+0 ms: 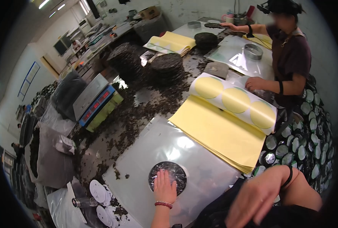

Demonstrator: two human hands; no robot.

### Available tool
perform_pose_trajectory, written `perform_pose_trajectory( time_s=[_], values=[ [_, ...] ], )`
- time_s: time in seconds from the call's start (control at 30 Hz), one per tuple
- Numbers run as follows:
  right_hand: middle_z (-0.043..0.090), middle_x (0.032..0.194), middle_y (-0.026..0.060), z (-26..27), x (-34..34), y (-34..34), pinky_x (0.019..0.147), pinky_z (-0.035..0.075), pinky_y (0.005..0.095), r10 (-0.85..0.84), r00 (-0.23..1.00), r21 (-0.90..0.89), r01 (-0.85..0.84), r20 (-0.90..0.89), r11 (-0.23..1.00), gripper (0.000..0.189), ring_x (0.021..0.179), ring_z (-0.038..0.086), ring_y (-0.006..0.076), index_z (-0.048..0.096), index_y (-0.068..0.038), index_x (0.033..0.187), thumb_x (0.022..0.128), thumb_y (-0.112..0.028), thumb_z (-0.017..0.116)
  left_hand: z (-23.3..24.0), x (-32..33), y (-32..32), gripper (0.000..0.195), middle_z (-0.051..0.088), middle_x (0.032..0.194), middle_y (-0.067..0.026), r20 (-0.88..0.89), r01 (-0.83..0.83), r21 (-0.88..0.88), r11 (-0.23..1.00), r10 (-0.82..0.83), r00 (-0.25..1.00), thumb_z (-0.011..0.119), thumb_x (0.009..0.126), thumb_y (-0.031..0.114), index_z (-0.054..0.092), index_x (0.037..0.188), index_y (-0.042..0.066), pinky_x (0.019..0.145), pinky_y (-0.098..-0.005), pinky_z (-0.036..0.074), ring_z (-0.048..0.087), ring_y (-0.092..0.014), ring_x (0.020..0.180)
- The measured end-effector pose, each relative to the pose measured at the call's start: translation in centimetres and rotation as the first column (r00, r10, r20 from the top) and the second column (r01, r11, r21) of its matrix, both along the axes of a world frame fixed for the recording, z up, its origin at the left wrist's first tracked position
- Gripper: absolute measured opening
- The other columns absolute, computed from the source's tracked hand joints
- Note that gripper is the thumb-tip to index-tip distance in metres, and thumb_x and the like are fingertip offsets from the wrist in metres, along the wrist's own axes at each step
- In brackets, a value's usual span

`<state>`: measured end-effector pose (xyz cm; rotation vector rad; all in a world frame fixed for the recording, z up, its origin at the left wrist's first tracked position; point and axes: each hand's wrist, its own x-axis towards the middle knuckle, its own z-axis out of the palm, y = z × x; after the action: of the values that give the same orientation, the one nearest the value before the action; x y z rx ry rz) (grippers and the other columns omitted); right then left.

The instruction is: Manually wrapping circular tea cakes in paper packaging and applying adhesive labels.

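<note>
My left hand (pixel 165 186), with a red braided bracelet at the wrist, lies palm down on a dark round disc in clear plastic film (pixel 175 174). The disc sits inside a round ring (pixel 187 178) on a translucent plastic sheet (pixel 146 151). Off to the right, my right hand (pixel 253 196) is raised near my body, slightly blurred, its fingers pointing down; whether it holds anything cannot be told. Beyond the sheet lies a stack of yellow backing sheets (pixel 220 131), its top folded back to show round yellow stickers (pixel 236 99).
A digital scale (pixel 96 105) stands at the left among dark crumbs. White paper discs (pixel 100 192) lie front left. Stacks of dark discs (pixel 167 67) stand farther back. A co-worker (pixel 291 54) handles a dark disc (pixel 214 25); many wrapped round packs (pixel 297 142) fill the right.
</note>
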<state>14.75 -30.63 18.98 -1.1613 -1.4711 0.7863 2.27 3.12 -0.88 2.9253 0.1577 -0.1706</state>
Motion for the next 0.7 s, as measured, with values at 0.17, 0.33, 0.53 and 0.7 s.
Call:
perform_pose_trajectory(
  time_s=[0.17,0.33,0.53,0.7],
  values=[
    [0.038,0.156,0.0282,-15.7,6.4,-24.7,0.123,0.026,0.0473,-0.413,-0.565,0.241,0.752,0.714,-0.613,0.068,0.149,0.03,0.0436,0.051,-0.002,0.145,0.09,-0.033,0.073,-0.8,2.1,-2.7,0.072,0.028,0.164,-0.0212,-0.015,0.138,-0.049,0.989,-0.139,0.99,0.056,0.098,0.036,0.032,0.155,-0.001,0.126,-0.0447,0.016,0.023,-0.034,0.154],
    [0.059,0.142,0.0178,-17.3,0.5,-17.2,0.122,0.021,0.0585,-0.349,0.242,-0.127,0.939,0.906,0.321,0.047,0.145,0.036,0.0434,0.075,-0.02,0.122,0.088,-0.052,0.071,-0.4,0.5,-0.7,0.075,0.028,0.163,-0.0243,-0.019,0.068,-0.026,0.997,-0.068,0.997,0.06,0.095,0.032,0.031,0.154,-0.003,0.125,-0.0478,0.017,0.022,-0.038,0.153],
    [0.068,0.13,0.0113,-15.3,3.1,-18.3,0.107,0.048,0.0414,-0.819,-0.201,0.002,0.971,0.537,-0.238,0.047,0.126,0.06,0.0319,0.074,-0.011,0.119,0.075,-0.023,0.084,-0.4,0.6,-1.0,0.077,0.029,0.163,-0.0239,-0.014,0.081,-0.026,0.996,-0.081,0.997,0.063,0.093,0.033,0.031,0.154,-0.002,0.125,-0.0478,0.018,0.025,-0.038,0.153],
    [0.062,0.138,0.0071,-21.0,5.6,-20.9,0.108,0.049,0.0457,-0.332,-0.348,0.425,0.884,0.877,0.193,0.037,0.129,0.058,0.0335,0.074,-0.007,0.111,0.075,-0.013,0.077,0.4,0.7,-1.5,0.077,0.031,0.162,-0.0227,-0.029,0.056,-0.033,0.998,-0.057,0.998,0.063,0.093,0.033,0.031,0.154,-0.001,0.126,-0.047,0.018,0.026,-0.036,0.152]
  ],
)
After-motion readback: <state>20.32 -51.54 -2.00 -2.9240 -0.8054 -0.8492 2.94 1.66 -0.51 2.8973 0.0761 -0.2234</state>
